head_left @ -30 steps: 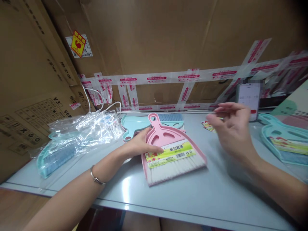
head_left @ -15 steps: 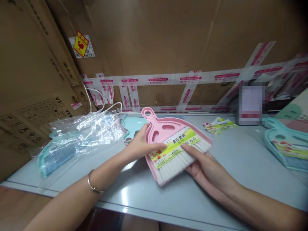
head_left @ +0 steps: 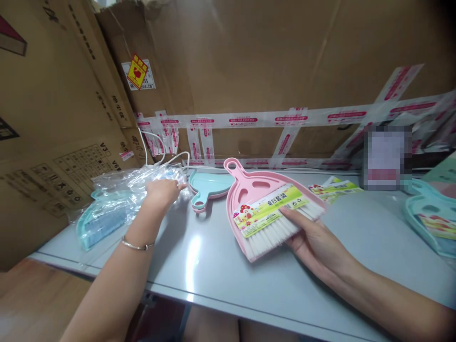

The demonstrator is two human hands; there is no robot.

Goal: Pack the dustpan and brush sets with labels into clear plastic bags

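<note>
Right hand [head_left: 317,247]: we recorded it closed on one pink dustpan [head_left: 251,202] at its lower right edge, thumb on top, remaining fingers underneath. Fitted in the pan, one white-bristled brush [head_left: 274,241], wrapped by a yellow-green printed card [head_left: 265,212] with mushroom artwork. Pan location: over the middle of the grey table [head_left: 206,270], handle pointing away; whether it touched the tabletop we could not tell.

Left hand [head_left: 164,192]: we noted it at the clear plastic bags [head_left: 123,183], back of hand uppermost; fingertips partly hidden, so whether they gripped the film we could not tell. On that wrist, one silver bangle [head_left: 137,245].

Beyond these we listed: one turquoise dustpan [head_left: 210,183] with a pink edge beneath it, between the hands; one turquoise set with blue bristles [head_left: 107,225], under plastic, far left; loose printed cards [head_left: 338,187], right of the pink pan; another turquoise set [head_left: 425,204], far right; one large taped carton [head_left: 249,57], behind.
</note>
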